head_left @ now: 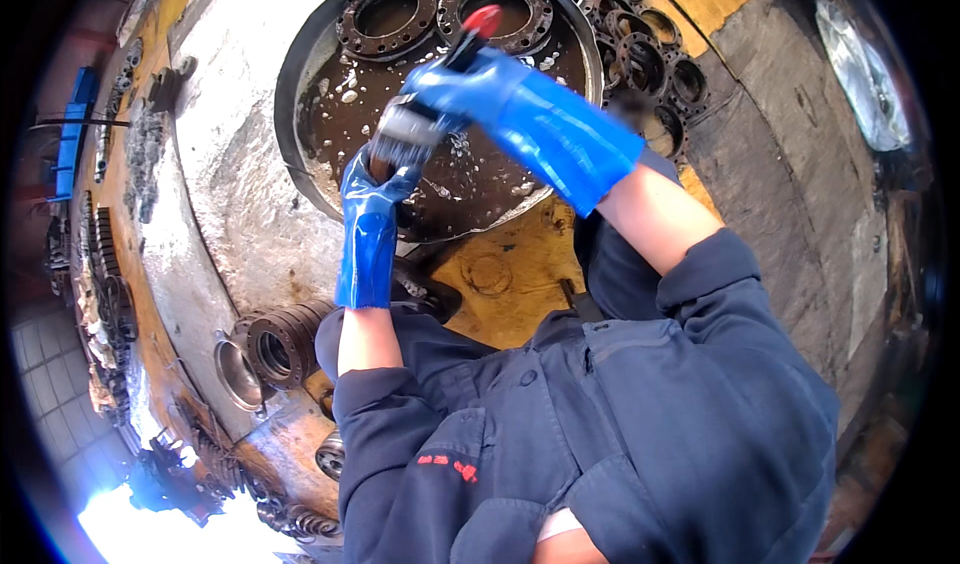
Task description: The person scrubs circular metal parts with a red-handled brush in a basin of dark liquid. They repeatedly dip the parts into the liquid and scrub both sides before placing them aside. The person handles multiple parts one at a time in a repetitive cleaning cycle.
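Dark work sleeves rise toward the basin of murky liquid; over it the right hand clamps its fingers on a red-handled brush, scrubbing a part; the left hand grips that part from below, steadying it.

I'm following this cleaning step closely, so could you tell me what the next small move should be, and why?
Probably another brush stroke: the right hand holds it against the part gripped by the left hand over the basin of dark liquid.
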{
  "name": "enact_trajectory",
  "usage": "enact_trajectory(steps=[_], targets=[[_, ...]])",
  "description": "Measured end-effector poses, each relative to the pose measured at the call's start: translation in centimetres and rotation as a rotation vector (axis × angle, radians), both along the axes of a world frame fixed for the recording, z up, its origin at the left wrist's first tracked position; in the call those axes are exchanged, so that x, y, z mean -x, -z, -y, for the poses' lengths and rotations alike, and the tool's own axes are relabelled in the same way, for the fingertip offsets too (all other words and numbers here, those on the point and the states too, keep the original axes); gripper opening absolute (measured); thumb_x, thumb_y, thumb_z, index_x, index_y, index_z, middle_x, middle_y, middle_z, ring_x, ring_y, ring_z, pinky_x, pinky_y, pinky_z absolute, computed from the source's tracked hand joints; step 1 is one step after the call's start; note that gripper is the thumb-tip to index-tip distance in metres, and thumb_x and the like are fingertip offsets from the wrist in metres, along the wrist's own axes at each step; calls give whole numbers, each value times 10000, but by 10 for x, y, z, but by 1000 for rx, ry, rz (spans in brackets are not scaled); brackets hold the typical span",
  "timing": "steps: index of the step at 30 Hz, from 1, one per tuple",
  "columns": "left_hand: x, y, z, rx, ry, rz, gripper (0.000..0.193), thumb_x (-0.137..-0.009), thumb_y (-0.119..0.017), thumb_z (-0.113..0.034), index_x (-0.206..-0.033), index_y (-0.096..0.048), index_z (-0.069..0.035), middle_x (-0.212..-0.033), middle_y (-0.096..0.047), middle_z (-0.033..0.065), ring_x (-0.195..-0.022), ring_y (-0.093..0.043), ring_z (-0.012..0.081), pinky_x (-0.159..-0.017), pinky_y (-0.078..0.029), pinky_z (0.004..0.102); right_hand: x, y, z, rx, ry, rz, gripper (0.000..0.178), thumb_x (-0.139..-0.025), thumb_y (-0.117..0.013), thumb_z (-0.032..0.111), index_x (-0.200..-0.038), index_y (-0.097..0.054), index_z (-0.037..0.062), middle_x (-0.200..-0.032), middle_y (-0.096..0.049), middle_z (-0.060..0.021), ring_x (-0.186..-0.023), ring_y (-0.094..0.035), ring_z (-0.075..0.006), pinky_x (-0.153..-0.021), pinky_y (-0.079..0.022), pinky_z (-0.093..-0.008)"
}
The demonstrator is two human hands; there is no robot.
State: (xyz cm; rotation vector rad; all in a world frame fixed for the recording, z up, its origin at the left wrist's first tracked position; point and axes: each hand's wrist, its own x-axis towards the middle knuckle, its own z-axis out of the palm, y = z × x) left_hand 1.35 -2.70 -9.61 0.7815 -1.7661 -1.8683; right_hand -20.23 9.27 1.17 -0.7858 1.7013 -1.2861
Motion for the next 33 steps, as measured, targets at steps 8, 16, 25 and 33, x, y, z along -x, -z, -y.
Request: enact_trajectory(steps=[8, 16, 25, 33], targets=[[4, -2, -2, 147, -49, 131, 485, -780, -857, -149, -1215, -691, -11, -975, -715, 13, -855, -652, 111, -775, -539, 288, 23, 17, 7, -143, 73, -16, 357, -919, -678, 429, -864, -771, 89, -760, -713, -43, -702, -629, -155, -682, -496, -337], [48, -90, 18, 250, 276, 625, 746, -784, -867, -228, -1414, -585, 53, -1270, -688, 148, -1121, -659, 216, -969, -531, 346, 56, 78, -21, -46, 38, -317, 377, -1038, -503, 382, -1076, -717, 74, -1041, -717, -242, -973, -687, -400, -904, -492, -449], [187, -108, 8, 1048, 826, 1406, 357, -822, -789, -267, -1139, -787, -104, -1124, -772, 166, -1026, -753, 277, -895, -573, 394, 45, 98, -5, -222, 192, 160, 382, -924, -657, 281, -1198, -723, 23, -1104, -750, -245, -1069, -722, -408, -927, -558, -445], [140, -92, 22, 888, 560, 1267, 333, -805, -754, -159, -1099, -765, -2, -933, -759, 248, -868, -757, 338, -776, -569, 426, 67, 68, -12, -111, 194, 48, 374, -912, -639, 313, -1129, -742, 25, -1024, -761, -226, -985, -729, -404, -889, -569, -440]])
